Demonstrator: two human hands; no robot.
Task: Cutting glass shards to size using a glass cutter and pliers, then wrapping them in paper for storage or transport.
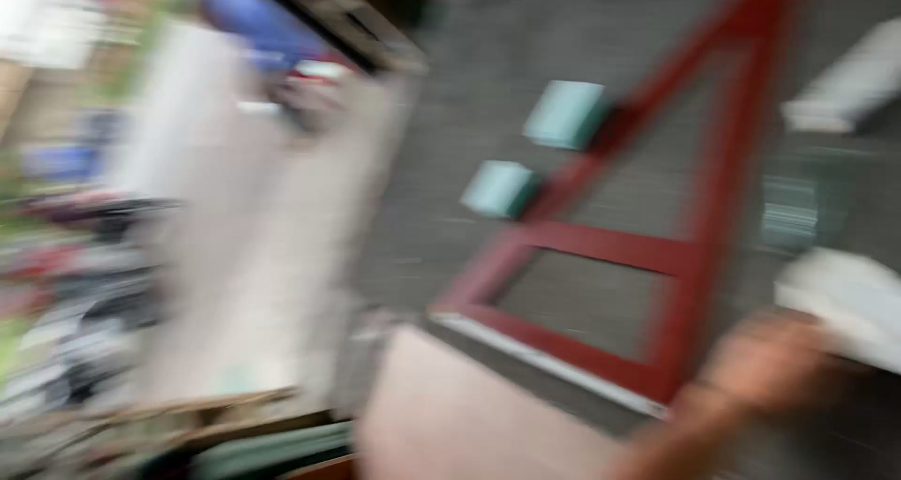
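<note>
Heavy motion blur; right hand (774, 363) near right, seemingly gripping white sheet-like object (845, 302), grip unclear; red metal frame (648, 245) lying on grey floor just left; two pale green blocks (535, 152) farther; left hand unseen; steadier, slower carrying would likely help.

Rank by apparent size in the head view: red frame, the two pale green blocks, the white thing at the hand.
1. red frame, largest by far.
2. white thing, but nearer the camera and cut off, so unsure.
3. upper green block and lower green block: roughly alike; blur prevents ranking.
</note>
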